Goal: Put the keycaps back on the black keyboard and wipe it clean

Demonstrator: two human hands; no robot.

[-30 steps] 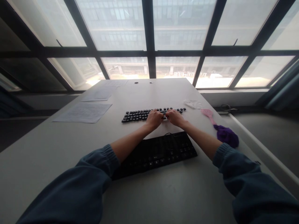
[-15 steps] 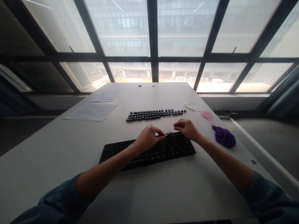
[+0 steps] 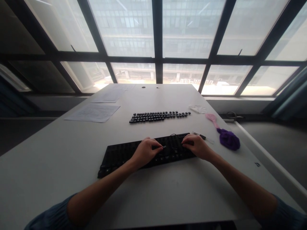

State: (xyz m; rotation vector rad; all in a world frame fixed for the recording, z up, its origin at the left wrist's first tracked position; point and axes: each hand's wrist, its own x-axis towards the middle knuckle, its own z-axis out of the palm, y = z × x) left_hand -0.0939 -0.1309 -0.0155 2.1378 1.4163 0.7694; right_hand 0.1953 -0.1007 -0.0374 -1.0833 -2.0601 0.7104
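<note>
A black keyboard (image 3: 127, 153) lies slightly slanted on the white table, with many keys gone from its upper part and a row of keys along its near edge. Over its middle right, my left hand (image 3: 148, 151) is closed in a pinch, with a small greyish piece like a keycap (image 3: 164, 147) at the fingertips. My right hand (image 3: 195, 145) is also pinched, low over the keyboard's right end; whatever it holds is too small to make out. Beside it lies a thin wire tool with a dark handle (image 3: 202, 137), like a keycap puller, partly hidden by the hand.
Loose black keycaps (image 3: 153, 117) stand in rows beyond the keyboard. To the right are a clear plastic bag (image 3: 198, 109), a pink brush (image 3: 211, 117) and a purple cloth (image 3: 229, 139). Paper sheets (image 3: 93, 112) lie at the left. A small dark piece (image 3: 257, 164) sits near the right edge.
Both hands have come nearer and lower over the keyboard, the left one moving left and the right one slightly right. The wire tool now shows beside my right hand.
</note>
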